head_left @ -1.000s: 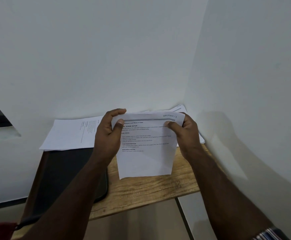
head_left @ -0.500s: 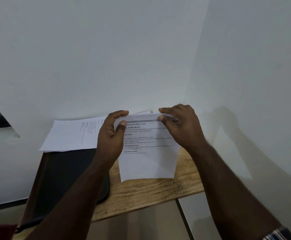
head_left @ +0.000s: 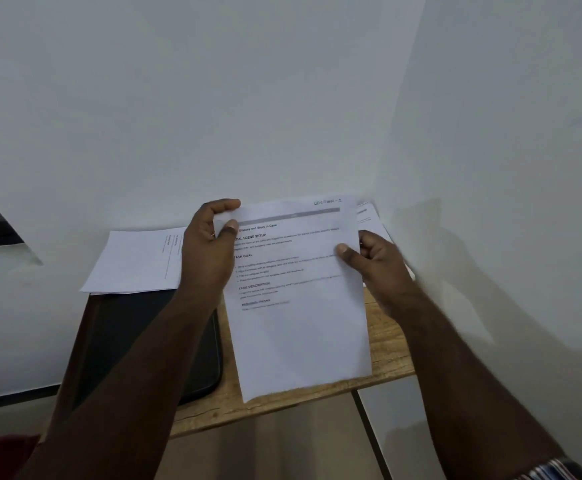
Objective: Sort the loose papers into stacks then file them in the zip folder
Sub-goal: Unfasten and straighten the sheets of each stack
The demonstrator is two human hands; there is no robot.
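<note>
1. Left hand (head_left: 210,251): grips the upper left corner of a printed sheet (head_left: 300,306), thumb on the face, fingers curled over the top edge.
2. Right hand (head_left: 379,265): pinches the sheet's right edge, thumb on the printed side, fingers behind.
3. Sheet is held between both hands above the wooden table (head_left: 386,351); whether its lower edge touches the table, cannot tell.
4. Headings legible: "TASK GOAL", "TASK DESCRIPTION"; handwritten note at top right corner, blurred.
5. Paper stack (head_left: 133,261) lies left of the left hand, its near edge over the black zip folder (head_left: 151,341).
6. More papers (head_left: 369,216) lie beyond the right hand, mostly hidden.
</note>
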